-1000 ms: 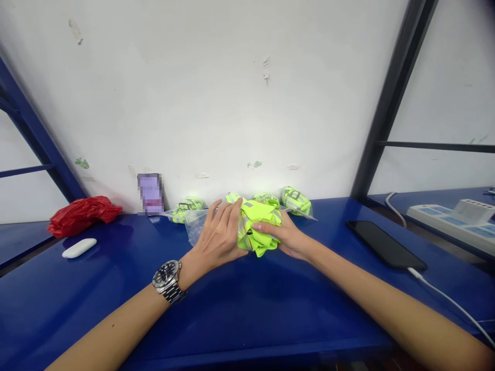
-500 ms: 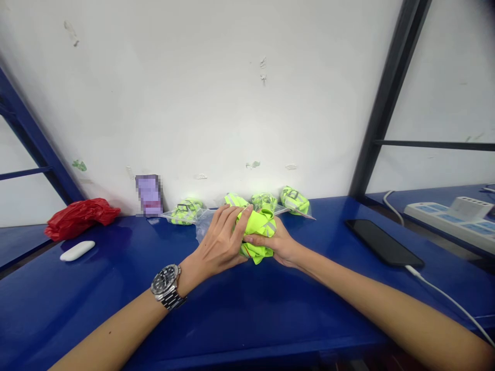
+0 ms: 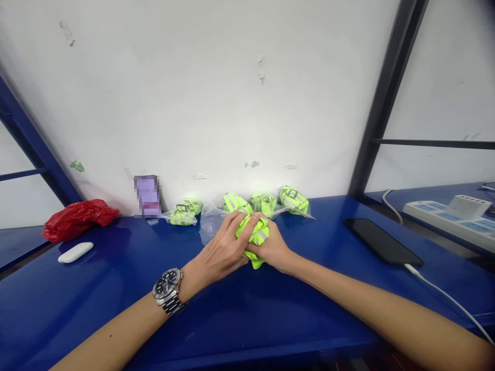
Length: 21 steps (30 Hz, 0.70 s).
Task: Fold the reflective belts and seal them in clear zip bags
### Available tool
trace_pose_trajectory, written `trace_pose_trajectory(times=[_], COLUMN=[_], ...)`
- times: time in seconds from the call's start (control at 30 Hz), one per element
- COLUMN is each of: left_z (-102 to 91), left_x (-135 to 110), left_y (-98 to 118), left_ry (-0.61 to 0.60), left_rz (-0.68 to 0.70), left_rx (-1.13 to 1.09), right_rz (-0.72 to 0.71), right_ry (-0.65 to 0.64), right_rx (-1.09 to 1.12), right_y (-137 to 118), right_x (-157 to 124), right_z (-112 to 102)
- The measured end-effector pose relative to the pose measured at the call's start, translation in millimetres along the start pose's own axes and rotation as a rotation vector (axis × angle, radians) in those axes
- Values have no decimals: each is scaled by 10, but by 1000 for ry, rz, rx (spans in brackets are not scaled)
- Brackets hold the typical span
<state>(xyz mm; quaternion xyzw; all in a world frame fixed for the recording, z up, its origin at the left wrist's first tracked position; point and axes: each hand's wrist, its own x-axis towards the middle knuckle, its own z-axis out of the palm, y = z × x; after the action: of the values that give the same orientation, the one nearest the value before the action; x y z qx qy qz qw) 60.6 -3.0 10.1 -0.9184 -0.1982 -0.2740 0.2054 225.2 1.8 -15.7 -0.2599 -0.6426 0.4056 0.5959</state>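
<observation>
Between my two hands is a bunched reflective vest (image 3: 260, 233), neon yellow with silvery grey stripes. My left hand (image 3: 228, 242), below a steel wristwatch (image 3: 168, 288), wraps over the vest from the left. From the other side my right hand (image 3: 275, 247) closes round it, its thumb across the front. A loose end of the cloth hangs out below the fingers. Just behind my left hand lies a clear plastic bag (image 3: 209, 222). Similar yellow bundles in clear bags rest by the wall, among them a left one (image 3: 184, 212) and a right one (image 3: 294, 200).
On the blue table (image 3: 240, 319), a red plastic bag (image 3: 79, 219) and a white earbud case (image 3: 76, 252) lie at left. A phone (image 3: 148, 196) with a lit screen leans on the wall. At right are a dark phone (image 3: 381, 241) on a cable and a power strip (image 3: 444, 219).
My hands have pressed closer together round the vest, which is now a smaller, tighter bundle. More of it is covered by my fingers.
</observation>
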Motion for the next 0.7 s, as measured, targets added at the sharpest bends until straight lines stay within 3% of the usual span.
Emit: trace_pose_trajectory(times=[0.3,0.43,0.53,0.7], left_z=[0,-51,-74,-31], left_x=[39,59,31,-64], left_y=[-47,-177,-274,-345], left_ry=[27,94,63,52], left_rz=[23,-43,-108,-91], left_rx=[14,-7,-15,-5], right_rz=[47,91,126,263], right_ry=[67,39,17,-124], right_rx=[-175,37,186,253], right_y=[75,-39,-136,-176], right_x=[39,46,33,20], right_z=[-41,-36,-21,-56])
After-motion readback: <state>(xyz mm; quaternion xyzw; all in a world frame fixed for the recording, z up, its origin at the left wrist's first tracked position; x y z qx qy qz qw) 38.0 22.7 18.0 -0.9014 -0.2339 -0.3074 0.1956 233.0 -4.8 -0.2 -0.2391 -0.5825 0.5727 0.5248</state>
